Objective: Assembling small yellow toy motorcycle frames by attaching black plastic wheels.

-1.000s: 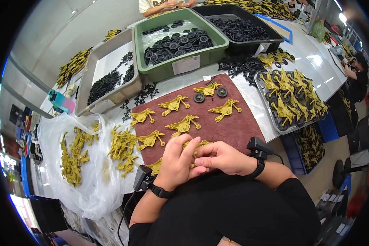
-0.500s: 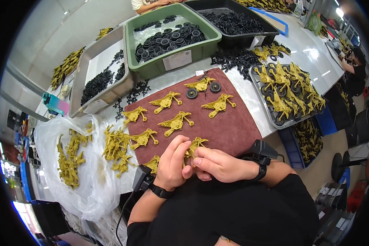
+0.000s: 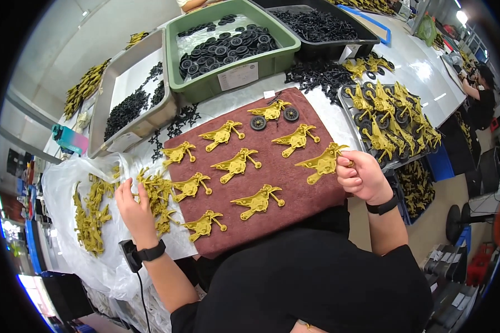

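Note:
My right hand (image 3: 364,176) pinches a yellow toy motorcycle body (image 3: 320,164) by one end, over the right edge of a dark red cloth mat (image 3: 294,211). My left hand (image 3: 134,215) is at the left with its fingers apart, beside a pile of yellow toy motorcycle bodies (image 3: 155,191); no part shows in it. Several more such bodies lie spaced out on the mat, among them one near the front (image 3: 258,201). At the mat's far edge, a body (image 3: 272,110) lies with two black wheels (image 3: 258,122) beside it.
Behind the mat stand a grey bin (image 3: 96,130) of small black parts, a green bin (image 3: 178,83) of black wheels and a black bin (image 3: 366,40). A metal tray (image 3: 347,125) of wheeled yellow toys is at right. Left lies a clear plastic bag (image 3: 61,191) with yellow parts.
My hands have parted from the front of the mat. The left went left to the yellow pile, the right went right with a motorcycle body. A body near the front now shows fully.

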`<state>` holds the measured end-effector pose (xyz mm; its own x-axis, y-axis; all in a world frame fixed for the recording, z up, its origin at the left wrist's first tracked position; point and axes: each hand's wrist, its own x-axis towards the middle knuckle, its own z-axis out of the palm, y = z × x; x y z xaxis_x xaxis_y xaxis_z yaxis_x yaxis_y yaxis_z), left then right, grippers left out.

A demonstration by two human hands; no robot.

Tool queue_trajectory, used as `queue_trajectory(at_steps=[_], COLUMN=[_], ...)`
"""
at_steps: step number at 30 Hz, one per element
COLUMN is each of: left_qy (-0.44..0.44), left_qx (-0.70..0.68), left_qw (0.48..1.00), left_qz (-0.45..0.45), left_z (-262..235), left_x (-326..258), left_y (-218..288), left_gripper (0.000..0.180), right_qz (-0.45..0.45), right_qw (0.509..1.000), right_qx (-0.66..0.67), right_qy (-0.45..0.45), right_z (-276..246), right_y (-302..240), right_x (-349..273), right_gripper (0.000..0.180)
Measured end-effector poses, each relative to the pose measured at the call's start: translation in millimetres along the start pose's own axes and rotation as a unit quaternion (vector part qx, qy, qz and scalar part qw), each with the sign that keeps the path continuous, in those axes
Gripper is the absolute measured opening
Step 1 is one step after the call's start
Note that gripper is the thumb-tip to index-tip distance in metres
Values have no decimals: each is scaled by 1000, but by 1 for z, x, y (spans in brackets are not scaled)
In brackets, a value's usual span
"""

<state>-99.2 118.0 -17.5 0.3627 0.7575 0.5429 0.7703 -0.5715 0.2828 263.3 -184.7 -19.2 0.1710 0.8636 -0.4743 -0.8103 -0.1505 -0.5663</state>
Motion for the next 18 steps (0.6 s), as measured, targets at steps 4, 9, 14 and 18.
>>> queue_trajectory(at_steps=[4, 9, 14, 18], left_qy=[-71, -58, 7, -88], left_qx=[122, 160, 123, -105], left_qw=[990, 985, 992, 975], left_qz=[-11, -32, 27, 174], left_z=[22, 26, 13, 5], left_x=[-3, -7, -3, -9], left_y=[-28, -17, 17, 83], left_gripper=[39, 42, 36, 30], right_qz=[75, -22, -209, -269], right_qw=[997, 894, 532, 517], right_qx=[-14, -381, -758, -736], right_qy=[31, 236, 316, 344], right_z=[-20, -9, 3, 16], right_y=[8, 27, 42, 38], right_x=[9, 11, 5, 2], right_gripper=[23, 27, 26, 18])
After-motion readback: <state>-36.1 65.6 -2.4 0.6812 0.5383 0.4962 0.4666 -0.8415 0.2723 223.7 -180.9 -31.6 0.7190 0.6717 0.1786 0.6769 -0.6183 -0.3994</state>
